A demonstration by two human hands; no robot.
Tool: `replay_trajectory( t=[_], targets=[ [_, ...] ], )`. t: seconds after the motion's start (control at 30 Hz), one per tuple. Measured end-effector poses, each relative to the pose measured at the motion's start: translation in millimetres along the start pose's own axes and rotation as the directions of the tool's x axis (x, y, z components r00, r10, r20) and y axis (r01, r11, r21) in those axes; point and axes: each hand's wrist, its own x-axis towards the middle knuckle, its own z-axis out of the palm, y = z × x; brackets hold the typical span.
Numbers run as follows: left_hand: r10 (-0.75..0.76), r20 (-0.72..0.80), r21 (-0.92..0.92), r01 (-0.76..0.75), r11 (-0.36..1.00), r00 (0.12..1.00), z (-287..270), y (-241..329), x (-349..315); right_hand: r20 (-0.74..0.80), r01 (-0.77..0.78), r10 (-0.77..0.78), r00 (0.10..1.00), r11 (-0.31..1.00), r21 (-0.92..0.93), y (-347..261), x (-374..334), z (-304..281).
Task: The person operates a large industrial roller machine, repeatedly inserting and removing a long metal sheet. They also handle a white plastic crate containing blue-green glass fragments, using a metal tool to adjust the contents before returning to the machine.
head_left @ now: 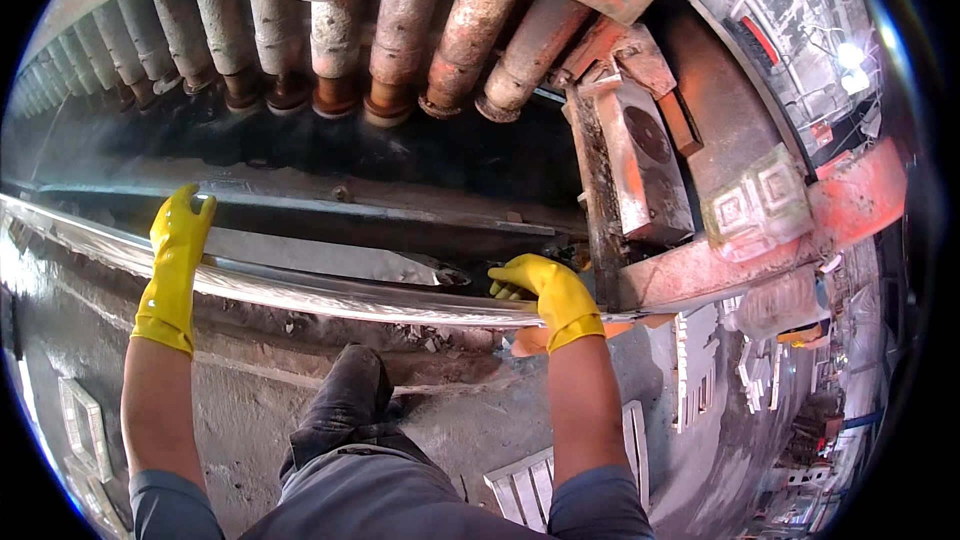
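Note:
My left hand (pixel 181 245), in a yellow rubber glove, reaches over a long shiny metal rail (pixel 370 300). Its thumb and forefinger stand apart, and I see nothing between them. A pale, flat slab (pixel 325 257) lies just beyond the rail, its left end close to that glove. Past the slab's broken-looking right end, my right hand (pixel 545 290) is bent over the rail in a matching glove. Its fingers are curled together, and whatever they may hold is hidden.
A row of heavy, worn cylinders (pixel 335 30) hangs over the dark trough (pixel 400 160). At right stand a box-shaped metal block (pixel 645 160) and a red-stained frame (pixel 740 250) with a clear plastic tray (pixel 758 202) on it. White slatted pallets (pixel 525 490) lie on the floor.

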Motion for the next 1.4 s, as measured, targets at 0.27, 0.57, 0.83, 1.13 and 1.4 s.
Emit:
replay_trajectory(
  t=[0.27, 0.57, 0.83, 1.13, 1.4],
  targets=[
    [0.007, -0.01, -0.003, -0.007, 1.0, 1.0, 1, -5, 4, 0.001, -0.141, 0.141, 0.99, 0.987, 0.08, -14, 12, 2],
    [0.05, -0.103, 0.011, -0.049, 0.999, 0.993, 7, -4, 12, -0.061, -0.098, 0.096, 0.994, 0.995, -0.034, -28, 3, 2],
    [-0.023, -0.03, -0.011, 0.023, 1.0, 0.999, -4, -1, 11, -0.135, 0.096, -0.088, 0.987, 0.994, 0.056, -27, -19, 8],
    [0.0, -0.088, 0.014, 0.001, 1.0, 0.996, 1, -9, 13, -0.04, -0.111, 0.105, 0.994, 0.973, -0.201, -9, 22, 2],
    [-0.012, -0.055, -0.011, 0.012, 1.0, 0.998, 3, -7, 24, -0.002, 0.131, -0.149, 0.989, 0.874, -0.469, -9, 18, 2]
  ],
)
